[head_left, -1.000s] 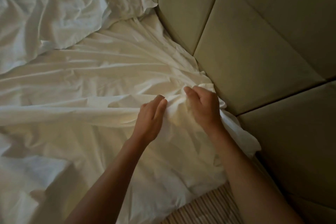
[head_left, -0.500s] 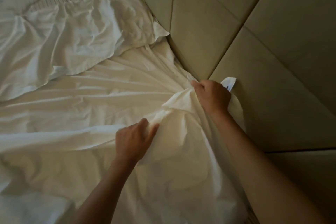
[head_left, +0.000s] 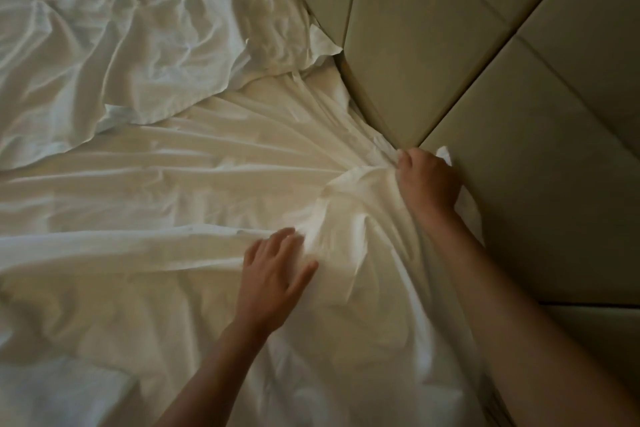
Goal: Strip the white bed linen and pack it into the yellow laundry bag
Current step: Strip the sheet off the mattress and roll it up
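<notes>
The stripping is at an early stage: the crumpled white cotton bed sheet [head_left: 194,191] covers most of the mattress, one edge gathered beside the padded beige headboard [head_left: 519,156]. The right hand [head_left: 427,184] grips that bunched edge; the left hand [head_left: 273,277] lies spread, fingers straight, apparently resting on the fabric. A rumpled white pillow [head_left: 145,45] remains. No yellow laundry bag is in view, so nothing is packed.

Right hand [head_left: 427,184] grips white sheet [head_left: 207,184] (left hand [head_left: 273,282] flat).
</notes>
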